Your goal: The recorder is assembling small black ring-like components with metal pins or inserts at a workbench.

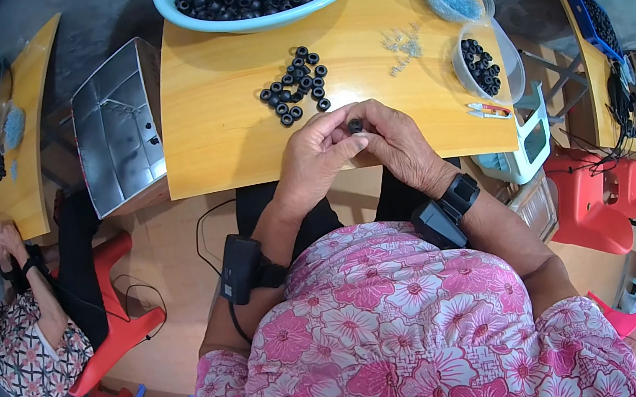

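At the table's near edge (242, 154), my left hand (316, 156) and right hand (402, 143) close together on one small black ring (355, 125); I'd judge it best held square and steady in light fingertips. Whether anything fills its hole, I can't quite tell. My wrists angle inward. Beyond lie loose black rings (304, 82), then a pale blue basin (270, 21) at the far edge.

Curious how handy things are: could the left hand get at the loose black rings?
Likely yes: the loose black rings lie on the table just beyond the left hand, nothing between, though it helps hold a small black piece.
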Motion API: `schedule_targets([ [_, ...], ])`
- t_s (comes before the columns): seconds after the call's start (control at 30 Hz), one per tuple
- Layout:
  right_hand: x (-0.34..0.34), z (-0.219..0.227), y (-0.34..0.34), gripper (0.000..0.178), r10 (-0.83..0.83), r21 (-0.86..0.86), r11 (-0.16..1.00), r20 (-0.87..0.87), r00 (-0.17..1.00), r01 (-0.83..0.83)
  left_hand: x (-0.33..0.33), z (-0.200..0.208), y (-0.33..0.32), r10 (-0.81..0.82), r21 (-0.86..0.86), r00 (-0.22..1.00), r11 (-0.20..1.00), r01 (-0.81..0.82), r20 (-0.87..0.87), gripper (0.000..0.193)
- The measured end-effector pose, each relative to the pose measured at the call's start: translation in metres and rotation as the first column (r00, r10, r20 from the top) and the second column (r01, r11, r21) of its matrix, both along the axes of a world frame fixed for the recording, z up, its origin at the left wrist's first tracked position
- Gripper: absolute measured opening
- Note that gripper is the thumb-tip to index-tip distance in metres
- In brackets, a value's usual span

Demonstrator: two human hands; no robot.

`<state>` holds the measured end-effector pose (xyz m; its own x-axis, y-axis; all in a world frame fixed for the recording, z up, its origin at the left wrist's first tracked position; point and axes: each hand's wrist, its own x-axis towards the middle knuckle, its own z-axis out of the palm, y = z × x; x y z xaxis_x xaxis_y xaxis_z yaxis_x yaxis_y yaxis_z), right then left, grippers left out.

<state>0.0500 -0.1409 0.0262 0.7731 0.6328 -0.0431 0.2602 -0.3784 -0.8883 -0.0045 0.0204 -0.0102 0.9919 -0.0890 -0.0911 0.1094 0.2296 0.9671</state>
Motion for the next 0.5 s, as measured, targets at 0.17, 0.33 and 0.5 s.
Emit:
schedule_targets([
  [0.17,0.001,-0.006,0.001,0.023,0.006,-0.014,1.000,0.021,1.000,-0.006,-0.002,0.004,-0.001,-0.009,-0.006,0.999,1.000,0.009,-0.046,0.043],
  [0.33,0.002,-0.006,0.001,0.021,-0.009,-0.022,1.000,-0.031,0.999,0.009,-0.002,0.010,-0.002,0.002,0.004,0.999,1.000,-0.002,-0.048,0.040],
  [0.5,0.004,-0.010,0.000,0.020,0.002,0.001,1.000,-0.029,1.000,-0.002,0.000,0.005,-0.002,0.014,-0.018,0.999,1.000,-0.015,-0.043,0.039],
])
